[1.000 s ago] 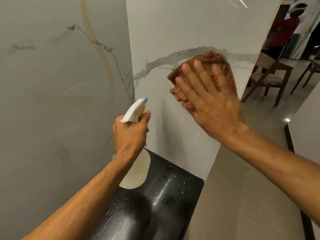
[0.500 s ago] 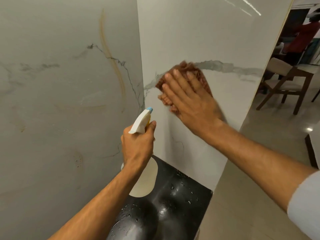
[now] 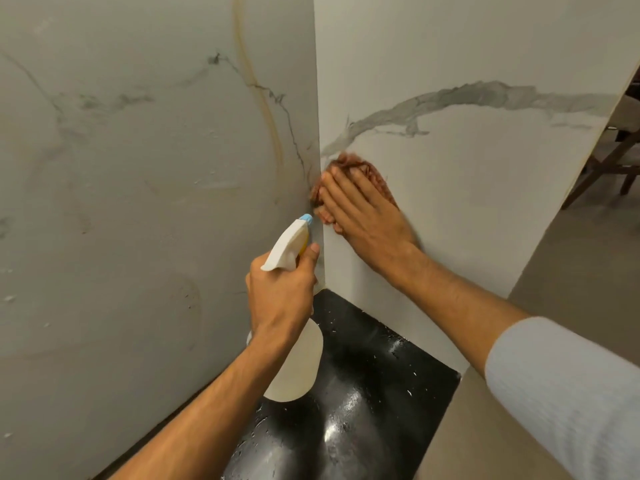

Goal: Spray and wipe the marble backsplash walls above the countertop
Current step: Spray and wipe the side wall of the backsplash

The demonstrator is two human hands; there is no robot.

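Flat right hand (image 3: 370,220) pressed cloth (image 3: 367,168) to wall (image 3: 467,220) beside corner (image 3: 316,133); left hand (image 3: 280,292) gripped sprayer (image 3: 289,249). Wiping step; lower strokes likely next.

The cloth (image 3: 372,169) under your right hand (image 3: 367,216) is rust-brown fabric with a nubby weave. The right marble wall (image 3: 467,209) is smooth polished stone, white with grey veins. The left marble wall (image 3: 138,202) looks duller, smeared, with an ochre streak. Your spray bottle (image 3: 285,249) is matt white plastic. The worktop (image 3: 374,393) is glossy black and beaded with droplets.
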